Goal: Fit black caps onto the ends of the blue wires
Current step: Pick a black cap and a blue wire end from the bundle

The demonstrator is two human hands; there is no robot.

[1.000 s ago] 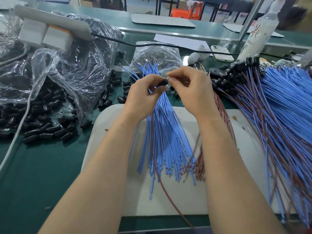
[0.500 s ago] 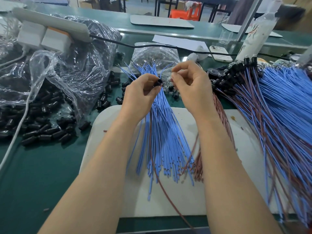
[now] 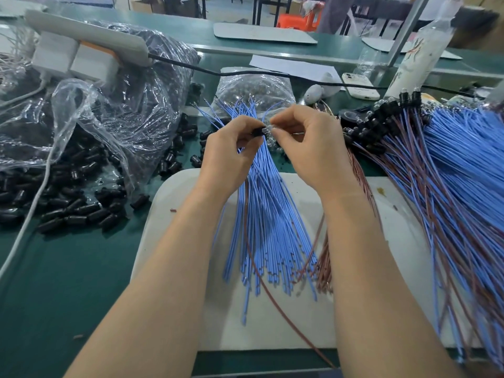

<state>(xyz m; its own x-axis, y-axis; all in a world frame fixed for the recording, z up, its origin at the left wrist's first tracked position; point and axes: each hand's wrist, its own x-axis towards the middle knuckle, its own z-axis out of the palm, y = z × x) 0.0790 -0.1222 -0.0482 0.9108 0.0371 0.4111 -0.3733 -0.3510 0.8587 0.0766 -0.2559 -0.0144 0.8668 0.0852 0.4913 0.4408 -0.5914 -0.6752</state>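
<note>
A fan of loose blue wires [image 3: 268, 227] lies on a white mat [image 3: 275, 328] in front of me. My left hand [image 3: 227, 156] pinches a small black cap [image 3: 257, 132] above the far end of the bundle. My right hand [image 3: 313, 148] pinches a clear bulb-like wire end [image 3: 270, 130] right against that cap. The two hands meet fingertip to fingertip. A red-brown wire [image 3: 275, 304] trails from them toward me. Loose black caps [image 3: 68, 211] lie heaped at the left.
A crumpled plastic bag [image 3: 131, 113] of caps sits at the left under a white power strip [image 3: 90, 39]. Capped blue and brown wires [image 3: 450, 170] are piled at the right. A clear bag [image 3: 253, 88], a phone [image 3: 358, 85] and a bottle [image 3: 420, 53] stand behind.
Both hands stayed together at the far end of the bundle. The right hand's fingertips, apart from the cap half a second ago, now press a clear wire end against it.
</note>
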